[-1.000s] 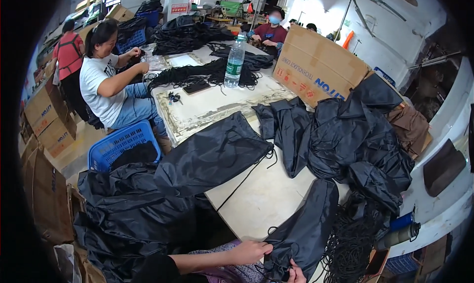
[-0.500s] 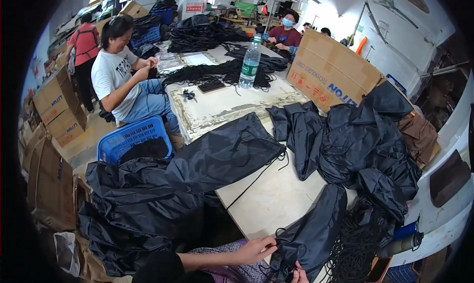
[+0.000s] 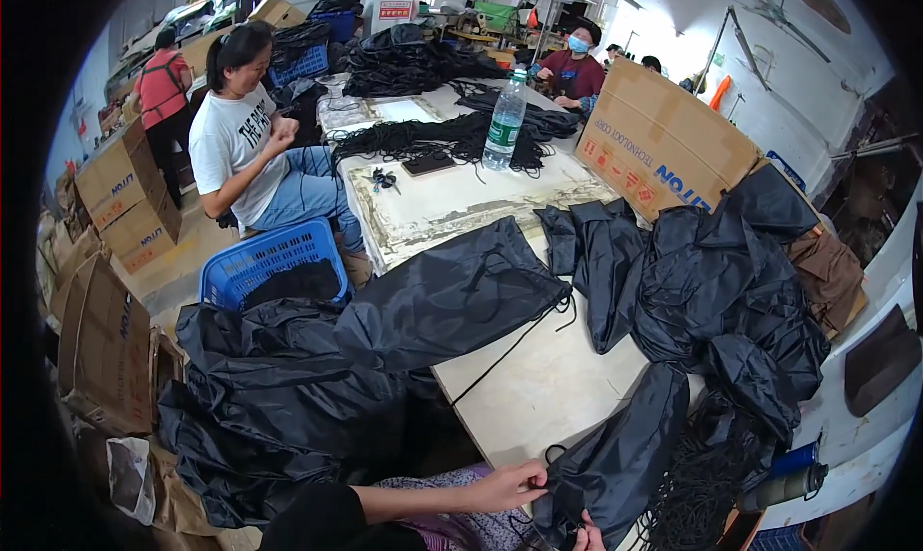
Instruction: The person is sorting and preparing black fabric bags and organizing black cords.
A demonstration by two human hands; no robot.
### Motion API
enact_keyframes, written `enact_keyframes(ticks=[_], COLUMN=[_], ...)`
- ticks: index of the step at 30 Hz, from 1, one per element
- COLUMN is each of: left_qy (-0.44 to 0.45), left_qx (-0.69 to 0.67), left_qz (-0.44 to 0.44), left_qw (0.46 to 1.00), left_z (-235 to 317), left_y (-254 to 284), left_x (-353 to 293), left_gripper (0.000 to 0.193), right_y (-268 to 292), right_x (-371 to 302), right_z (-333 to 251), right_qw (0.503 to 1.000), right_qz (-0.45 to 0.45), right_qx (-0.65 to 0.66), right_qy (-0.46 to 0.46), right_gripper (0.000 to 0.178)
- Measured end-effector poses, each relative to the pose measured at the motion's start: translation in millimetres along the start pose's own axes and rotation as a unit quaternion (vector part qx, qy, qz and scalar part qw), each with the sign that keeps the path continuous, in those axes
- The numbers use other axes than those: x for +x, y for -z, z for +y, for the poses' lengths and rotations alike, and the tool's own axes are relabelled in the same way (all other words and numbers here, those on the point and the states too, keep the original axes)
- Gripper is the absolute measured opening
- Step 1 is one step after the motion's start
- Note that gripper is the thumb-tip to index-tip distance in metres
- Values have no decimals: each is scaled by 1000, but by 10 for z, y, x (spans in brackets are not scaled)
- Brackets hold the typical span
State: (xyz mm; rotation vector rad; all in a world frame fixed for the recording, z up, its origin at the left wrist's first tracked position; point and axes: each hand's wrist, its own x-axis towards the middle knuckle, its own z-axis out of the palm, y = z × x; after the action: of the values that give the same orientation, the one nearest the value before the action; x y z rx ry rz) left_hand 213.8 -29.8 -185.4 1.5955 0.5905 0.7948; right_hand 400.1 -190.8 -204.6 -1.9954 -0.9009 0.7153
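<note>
From where I watch, the pale tabletop (image 3: 538, 397) runs from the near edge of my view toward the far side, and a big heap of black bags (image 3: 711, 282) fills its right part. Behind the heap leans an open cardboard box (image 3: 663, 147).

The left arm, in a black sleeve pushed up the forearm, reaches in low from the left, almost level. Its left hand (image 3: 510, 486) points right, back uppermost, fingers bent and tips drawn close to the thumb at the bag's left edge; I cannot tell whether they pinch anything. Of the right hand (image 3: 588, 537) I get only the fingers, coming up from the near edge and closed on the near end of the bag, though I can't make out whether on cloth or cord.

That black bag (image 3: 620, 464) lies near, right of centre, slanting from the hands up toward the heap. It looks long and narrow, of thin, slightly shiny cloth, fairly smooth at the far end and gathered into creases near the fingers. Just to its right hangs a tangle of black cords (image 3: 697, 484). A small loop of dark cord (image 3: 555, 448) stands at its left edge, just beyond the left hand.
</note>
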Motion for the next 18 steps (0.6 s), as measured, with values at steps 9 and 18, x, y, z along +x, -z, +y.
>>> enact_keyframes(ticks=[9,18], left_qy=[-59,-135], left_qx=[172,152], left_qz=[74,7], left_qw=[981,979], left_z=[26,595], left_y=[91,419], left_x=[90,239], left_gripper=[21,24], right_y=[-50,-13], right_x=[-24,-45], right_z=[-257,-484], right_qw=[993,994], right_qz=[30,26], right_qx=[-86,-87], right_qy=[77,60], right_gripper=[24,24])
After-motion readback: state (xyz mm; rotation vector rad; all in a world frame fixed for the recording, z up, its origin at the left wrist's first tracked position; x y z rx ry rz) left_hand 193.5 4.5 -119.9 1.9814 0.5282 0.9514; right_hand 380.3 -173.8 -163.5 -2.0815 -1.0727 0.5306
